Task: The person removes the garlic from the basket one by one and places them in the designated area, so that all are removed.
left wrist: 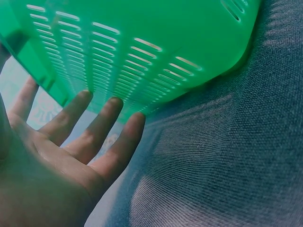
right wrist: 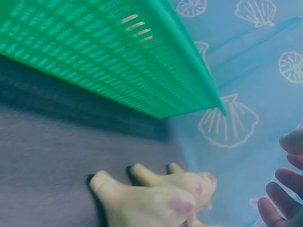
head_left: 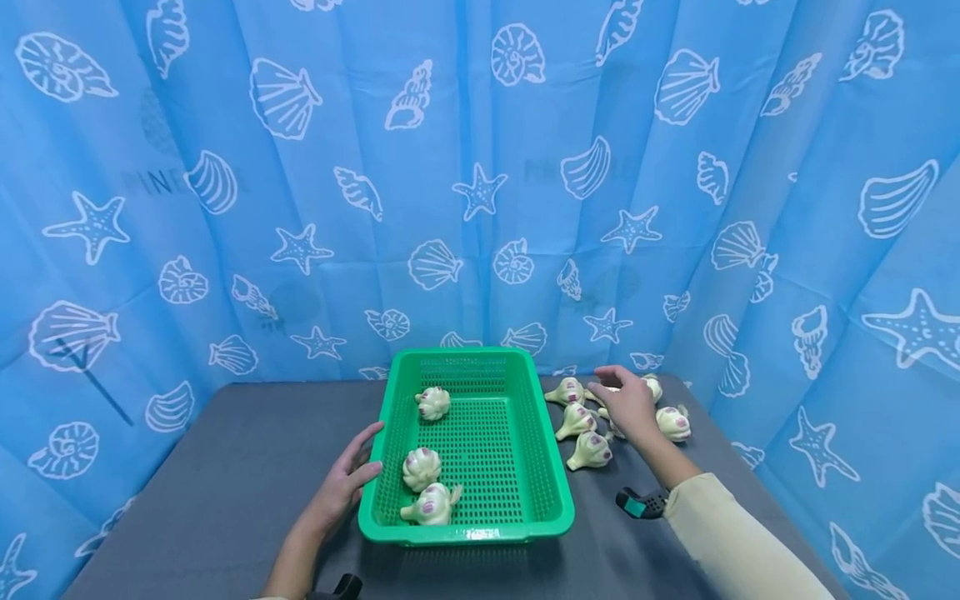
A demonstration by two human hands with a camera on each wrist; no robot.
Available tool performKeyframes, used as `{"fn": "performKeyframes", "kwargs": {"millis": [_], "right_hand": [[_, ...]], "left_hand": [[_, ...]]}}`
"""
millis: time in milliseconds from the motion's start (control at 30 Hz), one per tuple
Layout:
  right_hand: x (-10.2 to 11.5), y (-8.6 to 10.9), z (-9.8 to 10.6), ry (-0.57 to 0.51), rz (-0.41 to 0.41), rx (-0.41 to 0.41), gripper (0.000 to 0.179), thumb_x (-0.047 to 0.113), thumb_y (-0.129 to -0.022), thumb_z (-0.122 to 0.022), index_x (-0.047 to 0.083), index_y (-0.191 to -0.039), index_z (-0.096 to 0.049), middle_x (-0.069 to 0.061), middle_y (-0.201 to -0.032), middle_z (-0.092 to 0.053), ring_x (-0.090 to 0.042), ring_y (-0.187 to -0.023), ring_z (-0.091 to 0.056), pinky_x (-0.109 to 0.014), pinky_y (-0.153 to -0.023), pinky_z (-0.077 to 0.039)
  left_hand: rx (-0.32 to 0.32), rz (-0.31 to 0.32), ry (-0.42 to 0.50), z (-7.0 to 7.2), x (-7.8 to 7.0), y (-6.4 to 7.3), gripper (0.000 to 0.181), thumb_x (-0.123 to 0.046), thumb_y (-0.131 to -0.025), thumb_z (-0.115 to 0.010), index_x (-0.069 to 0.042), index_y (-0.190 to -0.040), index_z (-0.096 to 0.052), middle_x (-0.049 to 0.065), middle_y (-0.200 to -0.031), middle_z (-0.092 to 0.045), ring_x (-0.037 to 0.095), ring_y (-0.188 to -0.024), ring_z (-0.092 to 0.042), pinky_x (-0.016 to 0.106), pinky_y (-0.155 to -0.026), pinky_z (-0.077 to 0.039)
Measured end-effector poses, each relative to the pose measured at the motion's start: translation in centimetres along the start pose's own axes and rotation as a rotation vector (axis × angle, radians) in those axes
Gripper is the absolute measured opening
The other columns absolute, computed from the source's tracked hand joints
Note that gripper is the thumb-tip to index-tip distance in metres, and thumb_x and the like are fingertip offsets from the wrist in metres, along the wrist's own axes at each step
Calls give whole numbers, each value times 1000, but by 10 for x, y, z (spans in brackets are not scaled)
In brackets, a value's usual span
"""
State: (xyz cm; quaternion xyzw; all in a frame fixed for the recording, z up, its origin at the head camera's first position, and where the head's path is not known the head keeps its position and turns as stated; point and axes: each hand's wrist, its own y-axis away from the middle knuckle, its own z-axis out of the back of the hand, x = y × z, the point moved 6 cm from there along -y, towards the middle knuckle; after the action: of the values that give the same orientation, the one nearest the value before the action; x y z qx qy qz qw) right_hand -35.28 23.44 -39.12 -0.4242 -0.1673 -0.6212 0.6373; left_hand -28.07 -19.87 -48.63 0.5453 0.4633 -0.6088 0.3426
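At lower left of the frame, the grey surface (head_left: pixel 225 467) stretched toward the centre. Next came the left hand (head_left: pixel 337 487), just beside the left rim of the basket (head_left: pixel 465 533). Its grip was spread, with almost straight fingers, and nothing was held; it seemed only to steady the rim. The basket occupied the lower centre, its long axis running up the frame. Inside, along its left part, lay three garlic bulbs: an upper bulb (head_left: pixel 432 403), a middle bulb (head_left: pixel 422 469) and a lower bulb (head_left: pixel 430 506).

Right of the basket, three outer bulbs made a short column: a top one (head_left: pixel 567 392), a second one (head_left: pixel 576 421) and a bottom one (head_left: pixel 590 450). Their stems pointed left, toward the basket, so their long axes lay roughly across the frame.

The right hand (head_left: pixel 628 404) was much the nearer one to this column, which lay to its left and partly lower. Its grip was loose, the fingers apart, with nothing visible between them. It partly covered more bulbs; farther right lay a side bulb (head_left: pixel 673 423).
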Motion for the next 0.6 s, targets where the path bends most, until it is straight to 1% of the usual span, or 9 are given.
{"fn": "performKeyframes", "kwargs": {"millis": [100, 333, 400, 600], "right_hand": [[12, -5, 0, 7, 13, 3, 33, 16, -94, -65, -2, -121, -62, -23, -116, -63, -37, -109, -57, -49, -90, -45], [30, -20, -10, 25, 29, 18, 34, 18, -94, -65, -1, -122, -62, -22, -119, -63, -36, -110, -57, -50, -91, -45], [35, -24, -13, 19, 38, 19, 33, 18, -94, -66, -1, -121, -63, -21, -118, -64, -36, -110, -58, -49, -91, -45], [47, -31, -25, 3, 40, 59, 32, 18, -95, -64, 2, -123, -62, -20, -119, -63, -34, -111, -57, -49, -90, -46]], "left_hand": [[-8, 7, -5, 1, 1, 0, 62, -10, -102, -44, -11, -156, -13, 32, -154, -15, 50, -132, -31, 41, -88, -50], [-73, 47, -22, 2, 4, -1, 61, -13, -101, -48, -14, -155, -20, 27, -154, -19, 44, -133, -34, 43, -90, -49], [-77, 50, -21, 2, 3, -1, 61, -13, -101, -49, -15, -155, -20, 27, -154, -19, 45, -133, -33, 44, -90, -49], [-82, 57, -24, 1, 3, -1, 62, -14, -101, -50, -15, -155, -20, 26, -154, -19, 45, -133, -32, 44, -89, -49]]}}
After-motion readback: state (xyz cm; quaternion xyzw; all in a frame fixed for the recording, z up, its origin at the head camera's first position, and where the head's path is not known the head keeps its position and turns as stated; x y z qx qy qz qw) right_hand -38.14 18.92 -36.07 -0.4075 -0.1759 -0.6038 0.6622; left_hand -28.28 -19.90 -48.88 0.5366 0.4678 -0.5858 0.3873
